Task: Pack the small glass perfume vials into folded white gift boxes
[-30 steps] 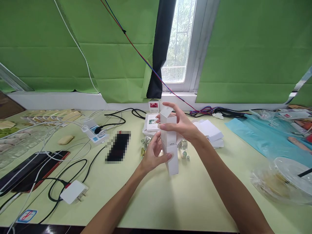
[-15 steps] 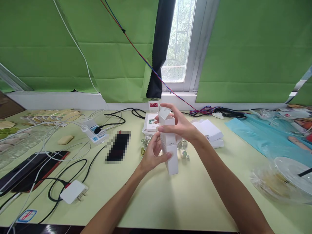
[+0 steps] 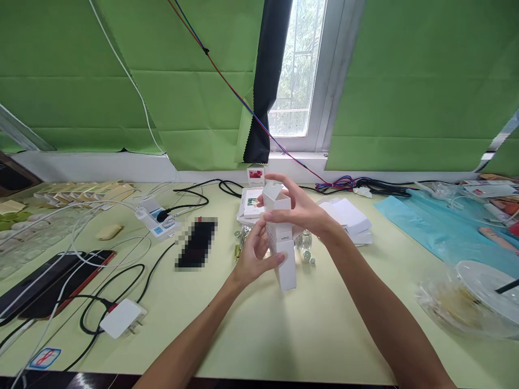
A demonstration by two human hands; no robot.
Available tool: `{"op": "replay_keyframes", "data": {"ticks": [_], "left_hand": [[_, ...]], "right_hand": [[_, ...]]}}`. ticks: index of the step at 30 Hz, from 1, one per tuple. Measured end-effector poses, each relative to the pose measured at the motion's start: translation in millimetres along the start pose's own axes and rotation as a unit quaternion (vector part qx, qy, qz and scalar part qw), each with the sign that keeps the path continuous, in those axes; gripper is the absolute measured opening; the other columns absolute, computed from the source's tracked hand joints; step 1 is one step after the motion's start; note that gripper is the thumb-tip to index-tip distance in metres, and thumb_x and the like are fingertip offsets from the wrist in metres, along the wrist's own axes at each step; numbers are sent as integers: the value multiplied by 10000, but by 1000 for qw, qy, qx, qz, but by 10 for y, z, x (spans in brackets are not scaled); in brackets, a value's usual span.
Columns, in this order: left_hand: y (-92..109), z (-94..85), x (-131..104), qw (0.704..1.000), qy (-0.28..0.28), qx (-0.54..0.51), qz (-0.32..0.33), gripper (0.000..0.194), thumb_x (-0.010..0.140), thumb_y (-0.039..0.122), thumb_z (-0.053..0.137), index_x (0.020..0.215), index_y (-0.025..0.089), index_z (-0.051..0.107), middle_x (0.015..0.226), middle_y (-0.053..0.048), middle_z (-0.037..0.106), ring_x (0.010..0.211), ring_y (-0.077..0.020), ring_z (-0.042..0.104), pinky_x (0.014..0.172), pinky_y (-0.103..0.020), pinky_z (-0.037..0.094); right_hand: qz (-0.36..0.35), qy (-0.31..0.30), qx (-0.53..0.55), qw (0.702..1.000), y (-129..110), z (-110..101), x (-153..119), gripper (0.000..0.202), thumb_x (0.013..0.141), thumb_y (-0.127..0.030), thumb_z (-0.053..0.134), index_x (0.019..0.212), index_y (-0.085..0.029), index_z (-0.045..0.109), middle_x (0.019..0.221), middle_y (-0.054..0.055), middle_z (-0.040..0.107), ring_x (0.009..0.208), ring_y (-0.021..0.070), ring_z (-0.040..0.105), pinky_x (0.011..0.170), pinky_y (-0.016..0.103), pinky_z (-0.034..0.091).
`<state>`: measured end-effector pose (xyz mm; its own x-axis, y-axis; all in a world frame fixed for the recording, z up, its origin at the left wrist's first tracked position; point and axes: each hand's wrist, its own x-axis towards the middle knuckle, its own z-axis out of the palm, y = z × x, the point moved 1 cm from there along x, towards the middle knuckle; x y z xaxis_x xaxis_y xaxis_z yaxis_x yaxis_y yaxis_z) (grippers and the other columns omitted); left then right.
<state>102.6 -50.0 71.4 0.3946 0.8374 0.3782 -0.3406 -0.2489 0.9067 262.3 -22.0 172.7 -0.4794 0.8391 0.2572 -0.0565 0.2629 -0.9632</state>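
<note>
A tall white cardboard box point(image 3: 286, 265) stands slightly tilted on the table, its lower end at the table's surface. Above it, in line, is a white upper box section point(image 3: 279, 202) with a flap raised at its top. Whether the two are separate boxes or one inside the other, I cannot tell. My left hand point(image 3: 252, 258) grips the lower box from the left, thumb across its front. Around the upper section, my right hand point(image 3: 303, 212) closes from the right, thumb in front. Small glass bottles point(image 3: 305, 239) and caps point(image 3: 307, 256) are behind, partly hidden.
Flat white cartons point(image 3: 351, 219) lie to the right, a printed box point(image 3: 255, 175) stands at the back. At left are a power strip point(image 3: 156, 219), a charger point(image 3: 122, 319), phones point(image 3: 67, 286) and loose cables. A lidded plastic container point(image 3: 484, 286) and blue sheet point(image 3: 421, 221) occupy the right.
My right hand and the upper box section have shifted very slightly down. My left hand keeps the same hold on the lower box.
</note>
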Motion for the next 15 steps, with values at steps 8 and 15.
{"op": "replay_keyframes", "data": {"ticks": [8,15], "left_hand": [[-13,-4,-5,1000,13,-7,-7,778,721,350,854,1402,267,488,1316,-104,613,1120,-264,622,940,-371,519],[-31,-12,-19,1000,9,-10,-15,670,739,312,845,1329,254,534,1209,-72,631,1072,-231,617,929,-335,509]], "right_hand": [[0,3,-23,1000,-16,-11,4,857,679,-398,885,1400,-300,433,1044,38,706,1043,277,670,895,452,555],[-30,-2,-46,998,-12,-67,-2,846,709,-424,861,1418,-294,417,1162,63,664,1145,275,611,995,481,516]]}}
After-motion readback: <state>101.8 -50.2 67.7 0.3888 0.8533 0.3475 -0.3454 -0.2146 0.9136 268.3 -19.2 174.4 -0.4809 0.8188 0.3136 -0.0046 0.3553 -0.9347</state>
